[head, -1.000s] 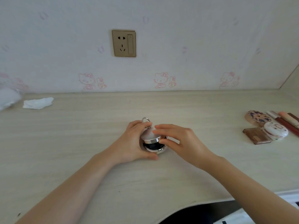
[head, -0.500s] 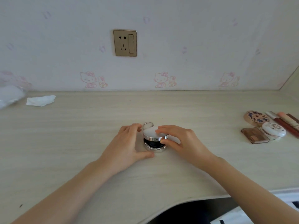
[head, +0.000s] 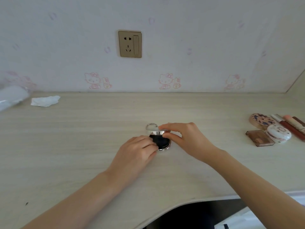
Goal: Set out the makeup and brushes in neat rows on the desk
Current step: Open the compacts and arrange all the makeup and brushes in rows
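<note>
A round silver compact (head: 162, 142) with a ring at its back lies at the middle of the pale wooden desk (head: 82, 146), its lid raised and its dark inside showing. My left hand (head: 137, 152) has curled fingers on the compact's near left edge. My right hand (head: 184, 138) pinches the raised lid between thumb and fingers. At the far right lie more makeup pieces: a round patterned compact (head: 260, 120), a white round compact (head: 279, 133), a brown square palette (head: 260, 140) and several tubes (head: 293, 125).
A crumpled white tissue (head: 45, 100) lies at the back left, beside a blurred white bundle (head: 11, 96) at the left edge. A wall socket (head: 129, 44) sits above the desk. The desk's curved front edge (head: 181, 204) runs near my body.
My left hand slid from the compact's left side onto its near edge. The lid tipped up further and more of the dark inside shows. My right hand stayed on the lid.
</note>
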A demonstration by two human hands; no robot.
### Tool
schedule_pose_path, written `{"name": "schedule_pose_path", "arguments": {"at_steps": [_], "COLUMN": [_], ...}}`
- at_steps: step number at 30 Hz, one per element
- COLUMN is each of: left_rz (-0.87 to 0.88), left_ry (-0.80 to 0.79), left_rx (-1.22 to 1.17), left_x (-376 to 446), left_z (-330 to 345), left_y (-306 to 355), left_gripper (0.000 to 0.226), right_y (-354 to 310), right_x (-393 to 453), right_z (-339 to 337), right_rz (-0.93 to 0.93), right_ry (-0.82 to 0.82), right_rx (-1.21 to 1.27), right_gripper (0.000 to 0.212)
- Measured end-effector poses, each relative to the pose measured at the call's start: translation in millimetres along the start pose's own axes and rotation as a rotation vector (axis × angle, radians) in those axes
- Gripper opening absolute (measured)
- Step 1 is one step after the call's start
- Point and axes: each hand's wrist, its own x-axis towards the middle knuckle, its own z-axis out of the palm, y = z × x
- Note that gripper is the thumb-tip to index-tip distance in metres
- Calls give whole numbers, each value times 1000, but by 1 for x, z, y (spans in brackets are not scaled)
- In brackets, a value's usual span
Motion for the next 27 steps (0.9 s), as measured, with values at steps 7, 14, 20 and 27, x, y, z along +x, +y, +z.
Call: {"name": "schedule_pose_path", "arguments": {"at_steps": [7, 14, 20, 27], "left_rz": [-42, -90, -118, -223], "left_ry": [-75, -75, -69, -58], "left_rx": [-70, -84, -100, -210], "left_x": [-1, -2, -3, -7], "left_z": [4, 1, 0, 3], "left_y": [-2, -3, -5, -6], "left_gripper": [11, 15, 15, 23], "right_y": [4, 6, 3, 2], "right_x": [27, 34, 36, 26], "right_z": [-7, -10, -9, -5], "right_rz": [74, 104, 64, 125], "right_ry": [-51, -127, -136, -43], "right_rx": [-19, -31, -70, -37], "right_gripper": [24, 24, 25, 40]}}
